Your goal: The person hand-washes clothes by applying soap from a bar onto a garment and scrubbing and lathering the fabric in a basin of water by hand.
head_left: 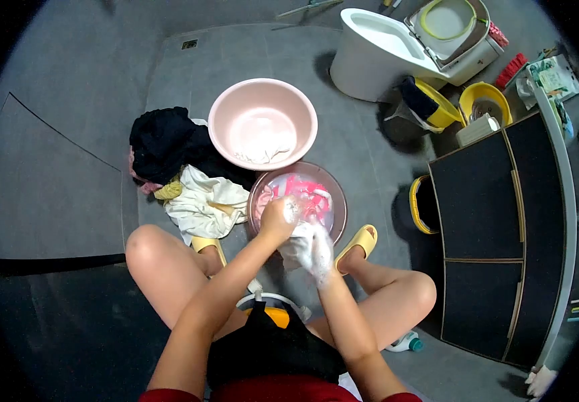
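Note:
Over a brownish-pink basin [341, 218] between my feet, both hands work on a wet white cloth [296, 249] covered in suds. My left hand [280, 218] is closed at the cloth's upper end, with foam on its fingers. Thick foam coats my right hand [321, 251], which grips the cloth lower down and partly hides it. Bright pink and white fabric [303, 189] lies in cloudy water in the basin. Just behind stands a larger pale pink basin [217, 127] with a small white cloth [262, 153] at its bottom.
Left of the basins lies a laundry pile with black clothes [168, 144] and a cream garment [202, 204]. A toilet [363, 67], yellow buckets [485, 94], a yellow-rimmed bin [415, 204] and a dark cabinet [480, 201] line the right. A bottle [407, 343] lies by my right leg.

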`<state>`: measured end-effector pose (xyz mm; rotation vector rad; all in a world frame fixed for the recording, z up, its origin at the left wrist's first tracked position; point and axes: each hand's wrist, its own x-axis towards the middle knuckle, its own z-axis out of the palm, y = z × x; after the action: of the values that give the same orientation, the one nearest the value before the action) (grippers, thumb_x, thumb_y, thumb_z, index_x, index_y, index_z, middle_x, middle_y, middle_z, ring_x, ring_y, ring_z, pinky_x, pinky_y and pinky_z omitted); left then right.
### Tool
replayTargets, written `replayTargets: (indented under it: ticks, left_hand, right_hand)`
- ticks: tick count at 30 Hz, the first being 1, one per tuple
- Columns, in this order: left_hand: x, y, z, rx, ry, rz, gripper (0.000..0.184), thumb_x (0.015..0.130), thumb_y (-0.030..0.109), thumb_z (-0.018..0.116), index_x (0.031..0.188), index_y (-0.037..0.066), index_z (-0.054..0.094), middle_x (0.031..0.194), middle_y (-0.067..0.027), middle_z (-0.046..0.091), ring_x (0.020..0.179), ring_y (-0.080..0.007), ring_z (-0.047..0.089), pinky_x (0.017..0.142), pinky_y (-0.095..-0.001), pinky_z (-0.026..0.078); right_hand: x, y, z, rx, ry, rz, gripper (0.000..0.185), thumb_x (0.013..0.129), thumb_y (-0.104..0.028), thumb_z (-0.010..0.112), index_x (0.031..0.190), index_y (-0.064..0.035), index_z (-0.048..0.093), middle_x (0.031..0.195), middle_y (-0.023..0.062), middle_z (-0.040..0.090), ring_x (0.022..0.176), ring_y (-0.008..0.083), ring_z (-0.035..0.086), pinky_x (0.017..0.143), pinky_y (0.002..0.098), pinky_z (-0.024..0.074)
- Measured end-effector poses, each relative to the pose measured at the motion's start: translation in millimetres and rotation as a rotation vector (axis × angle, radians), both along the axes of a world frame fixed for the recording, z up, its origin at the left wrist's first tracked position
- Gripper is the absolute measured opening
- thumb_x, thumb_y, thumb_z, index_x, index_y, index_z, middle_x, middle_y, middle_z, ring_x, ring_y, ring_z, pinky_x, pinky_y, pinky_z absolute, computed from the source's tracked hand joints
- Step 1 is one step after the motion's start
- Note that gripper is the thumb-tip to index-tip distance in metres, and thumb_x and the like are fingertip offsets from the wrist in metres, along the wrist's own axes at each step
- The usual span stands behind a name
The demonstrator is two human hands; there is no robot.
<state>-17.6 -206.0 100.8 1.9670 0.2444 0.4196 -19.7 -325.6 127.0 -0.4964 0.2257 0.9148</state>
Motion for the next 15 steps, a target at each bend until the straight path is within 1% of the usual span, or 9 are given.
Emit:
replayTargets:
  ticks: [1,2,4,5,7,9,11,14,15]
  left_hand:
    - [-1.5,2.7,-13.7,-0.089,0.058,-0.09,0.032,0.075,0.031,0.06,0.061,0.003,0.056,0.056,-0.0143,0.054,0.054,-0.0283,0.055,0.05,-0.0347,0.041]
    - [-4.3,8.3,-5.9,-0.075,0.188,-0.318,0.032,0.075,0.031,0.061,0.062,0.002,0.057,0.056,-0.0134,0.054,0.054,-0.0261,0.055,0.051,-0.0337,0.041]
    - [-9.7,19.6,19.8,-0.045,0.449,-0.78,0.033,0.073,0.032,0.062,0.066,0.001,0.057,0.057,-0.0116,0.054,0.052,-0.0216,0.055,0.051,-0.0318,0.042]
    - [-12.6,22.2,18.4,-0.17,0.364,-0.763,0.027,0.072,0.027,0.064,0.067,0.001,0.058,0.056,-0.0056,0.052,0.049,-0.0141,0.05,0.049,-0.0287,0.041]
    - [-13.4,32.0,15.1,-0.455,0.34,-0.678,0.021,0.07,0.021,0.066,0.067,0.002,0.058,0.057,-0.0031,0.053,0.05,-0.0119,0.049,0.049,-0.0268,0.041]
    - [-12.4,41.0,29.7,-0.716,0.394,-0.535,0.01,0.067,0.011,0.067,0.068,0.004,0.059,0.058,0.0011,0.053,0.052,-0.0078,0.049,0.048,-0.0234,0.04]
    - [-8.6,40.1,12.4,-0.896,0.202,-0.314,0.006,0.07,0.008,0.063,0.07,0.003,0.059,0.065,-0.0006,0.054,0.061,-0.0079,0.051,0.055,-0.0223,0.041]
    - [-3.6,39.3,17.5,-1.003,0.131,-0.177,0.005,0.072,0.008,0.061,0.072,0.004,0.058,0.071,-0.001,0.055,0.066,-0.0101,0.052,0.059,-0.0228,0.041]
    - [-2.1,37.1,22.5,-0.992,0.124,-0.146,0.005,0.073,0.009,0.06,0.072,0.005,0.058,0.072,-0.0011,0.056,0.068,-0.0111,0.053,0.06,-0.0231,0.042]
  right_hand:
    - [-0.8,6.0,26.1,-0.383,-0.017,-0.187,0.026,0.087,-0.03,0.045,0.091,-0.0046,0.052,0.073,0.007,0.057,0.061,0.0151,0.054,0.052,0.0261,0.0452]
    - [5.6,8.3,25.0,-0.433,0.04,-0.312,0.029,0.086,-0.032,0.046,0.079,-0.0044,0.054,0.066,0.0075,0.056,0.058,0.0168,0.053,0.051,0.0282,0.0436]
    - [20.0,-29.3,-35.2,-0.191,-0.218,-0.17,0.032,0.086,-0.032,0.047,0.068,-0.0063,0.054,0.063,0.0076,0.056,0.057,0.0187,0.052,0.05,0.0306,0.0418]
    - [20.0,-28.7,-28.3,-0.339,-0.276,-0.121,0.033,0.086,-0.032,0.047,0.068,-0.0053,0.055,0.063,0.0071,0.055,0.057,0.0189,0.052,0.05,0.0313,0.0411]
    - [19.3,-27.2,-13.5,-0.635,-0.387,-0.014,0.035,0.086,-0.032,0.048,0.068,-0.0034,0.057,0.061,0.006,0.054,0.056,0.0192,0.051,0.051,0.0327,0.0397]
    - [21.1,-34.0,-29.0,-0.92,-1.014,0.167,0.036,0.085,-0.033,0.048,0.075,0.0002,0.058,0.062,0.0051,0.054,0.056,0.0184,0.05,0.052,0.0326,0.0397]
    - [24.9,-43.5,-38.8,-1.078,-1.484,0.347,0.037,0.086,-0.029,0.046,0.088,0.0052,0.059,0.071,0.0065,0.057,0.063,0.0186,0.052,0.057,0.0315,0.0411]
    - [20.0,-40.5,-34.6,-0.831,-0.641,0.005,0.034,0.087,-0.027,0.046,0.093,0.0043,0.058,0.08,0.0091,0.06,0.069,0.0197,0.055,0.061,0.0318,0.0421]
    - [21.1,-36.3,-26.3,-0.768,-0.663,-0.042,0.032,0.087,-0.027,0.047,0.098,0.0012,0.056,0.083,0.0098,0.061,0.071,0.0186,0.057,0.06,0.0303,0.0443]
